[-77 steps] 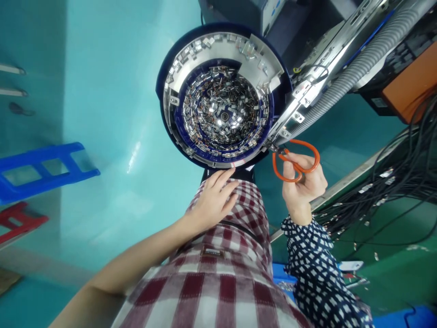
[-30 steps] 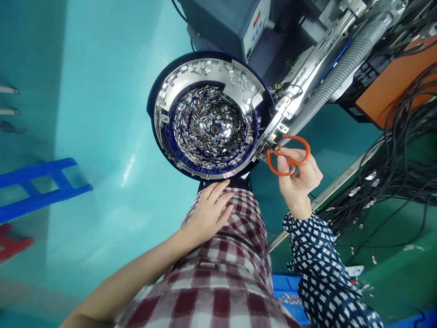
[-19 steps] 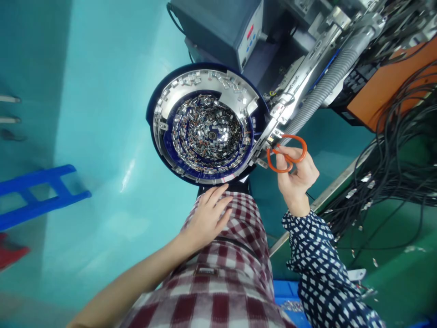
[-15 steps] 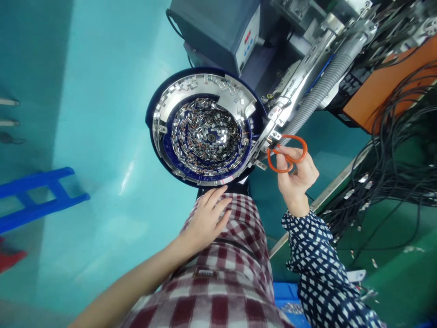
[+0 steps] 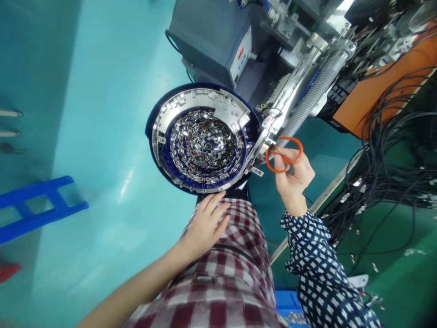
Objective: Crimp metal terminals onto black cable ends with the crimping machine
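Note:
My right hand (image 5: 295, 175) grips a pair of scissors (image 5: 296, 158) with orange handles, fingers closed at the pivot end. The blades are hidden or too small to make out at the metal feed rail (image 5: 264, 140). Left of the rail sits a round vibratory feeder bowl (image 5: 164, 114) with a dark blue rim. Many small shiny metal parts (image 5: 205, 146) lie inside it and along its track. My left hand (image 5: 206, 221) rests with fingers spread at the bowl's near edge, over the checkered apron (image 5: 235, 218), and holds nothing.
A grey control box (image 5: 211, 34) with a red display stands behind the bowl. A ribbed grey hose (image 5: 314, 98) runs beside the rail. Black cables (image 5: 385, 182) bunch at the right near an orange panel (image 5: 372, 98). A blue frame (image 5: 37, 205) lies left on the floor.
The camera view has shifted slightly, so the bowl and machine appear a little lower and further left. Both hands keep nearly the same pose; the scissors stay at the rail.

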A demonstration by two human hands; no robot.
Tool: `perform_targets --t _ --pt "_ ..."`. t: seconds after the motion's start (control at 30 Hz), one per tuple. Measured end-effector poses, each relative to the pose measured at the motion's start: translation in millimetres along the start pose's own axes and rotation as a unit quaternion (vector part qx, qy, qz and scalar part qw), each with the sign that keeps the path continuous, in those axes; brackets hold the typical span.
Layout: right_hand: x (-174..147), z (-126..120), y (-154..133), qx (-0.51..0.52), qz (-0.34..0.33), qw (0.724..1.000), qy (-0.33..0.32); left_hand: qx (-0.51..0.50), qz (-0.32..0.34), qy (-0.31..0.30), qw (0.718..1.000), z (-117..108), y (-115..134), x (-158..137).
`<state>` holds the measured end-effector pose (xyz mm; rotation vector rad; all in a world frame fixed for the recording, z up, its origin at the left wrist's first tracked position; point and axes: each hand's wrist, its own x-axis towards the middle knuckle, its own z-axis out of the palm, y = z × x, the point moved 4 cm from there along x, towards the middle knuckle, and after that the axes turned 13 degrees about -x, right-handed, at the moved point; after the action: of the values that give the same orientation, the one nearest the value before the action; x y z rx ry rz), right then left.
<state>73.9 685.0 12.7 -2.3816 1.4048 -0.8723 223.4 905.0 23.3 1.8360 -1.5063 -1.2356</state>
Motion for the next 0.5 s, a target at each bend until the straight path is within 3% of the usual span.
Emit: perform_targets --t 0.5 --pt "10 -4 3 0.016 -0.001 1.000 0.015 -0.001 0.010 -0.002 1.000 -2 2 9"
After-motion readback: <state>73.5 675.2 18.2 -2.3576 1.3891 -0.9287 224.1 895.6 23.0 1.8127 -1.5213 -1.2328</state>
